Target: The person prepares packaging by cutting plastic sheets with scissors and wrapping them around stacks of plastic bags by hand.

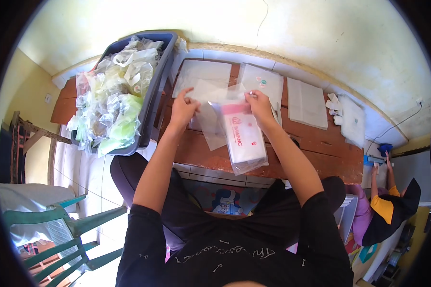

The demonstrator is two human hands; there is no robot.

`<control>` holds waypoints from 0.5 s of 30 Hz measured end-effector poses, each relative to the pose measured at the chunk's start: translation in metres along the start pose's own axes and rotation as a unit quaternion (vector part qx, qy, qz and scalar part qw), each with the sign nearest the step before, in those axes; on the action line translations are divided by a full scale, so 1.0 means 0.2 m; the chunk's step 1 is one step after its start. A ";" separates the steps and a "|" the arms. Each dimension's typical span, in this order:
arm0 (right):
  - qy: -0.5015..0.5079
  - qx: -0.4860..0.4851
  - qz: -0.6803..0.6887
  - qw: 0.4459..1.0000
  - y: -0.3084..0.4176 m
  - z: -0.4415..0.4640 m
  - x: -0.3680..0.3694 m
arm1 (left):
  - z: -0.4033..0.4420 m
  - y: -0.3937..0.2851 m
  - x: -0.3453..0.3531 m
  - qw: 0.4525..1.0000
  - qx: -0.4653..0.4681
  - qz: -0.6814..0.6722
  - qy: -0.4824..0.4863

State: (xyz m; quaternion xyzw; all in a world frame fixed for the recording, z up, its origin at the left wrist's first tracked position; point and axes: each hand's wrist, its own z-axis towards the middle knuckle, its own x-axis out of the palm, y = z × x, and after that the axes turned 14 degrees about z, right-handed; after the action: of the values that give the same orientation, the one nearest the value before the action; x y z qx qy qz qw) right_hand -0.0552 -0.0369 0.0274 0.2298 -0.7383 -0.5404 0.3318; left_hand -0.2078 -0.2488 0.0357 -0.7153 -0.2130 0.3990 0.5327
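My right hand (259,106) pinches the top edge of a clear plastic packet (244,136) with a pink band, red "BAWANG" lettering and white contents. The packet hangs tilted over the front of the brown wooden table (316,148). My left hand (183,111) is to its left, thumb and index finger apart, with nothing visible between them. Loose clear plastic sheet (209,125) spreads between my two hands, beside the packet. Behind the hands, a stack of clear plastic sheets (203,74) and a printed clear bag stack (263,79) lie on the table.
A dark tub (164,71) heaped with filled plastic bags (119,95) stands at left. Farther right lie a pale sheet stack (307,103), small white rolls (334,107) and a clear bundle (352,119). A green chair (76,234) is at lower left; another person (388,210) works at right.
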 end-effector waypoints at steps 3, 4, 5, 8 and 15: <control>0.013 -0.052 -0.008 0.999 0.10 0.23 0.14 | 0.17 -0.09 -0.06 0.985 0.086 0.050 -0.142; 0.010 -0.065 0.005 0.998 0.17 0.27 0.19 | 0.21 -0.12 -0.08 0.985 0.087 0.049 -0.144; 0.008 -0.077 0.018 0.997 0.22 0.30 0.25 | 0.26 -0.15 -0.11 0.974 0.094 0.108 -0.174; -0.015 -0.038 0.002 0.999 0.21 0.43 0.34 | 0.39 -0.13 -0.15 0.956 0.099 0.172 -0.214; -0.017 -0.042 -0.112 0.993 -0.05 0.48 0.37 | 0.58 0.19 -0.13 0.942 0.064 0.239 -0.225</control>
State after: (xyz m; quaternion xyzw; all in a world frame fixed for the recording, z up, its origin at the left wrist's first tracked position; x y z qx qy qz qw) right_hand -0.1763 -0.0283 0.0171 0.2879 -0.6902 -0.6083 0.2659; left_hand -0.3195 -0.2118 -0.0041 -0.6016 -0.1239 0.6776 0.4044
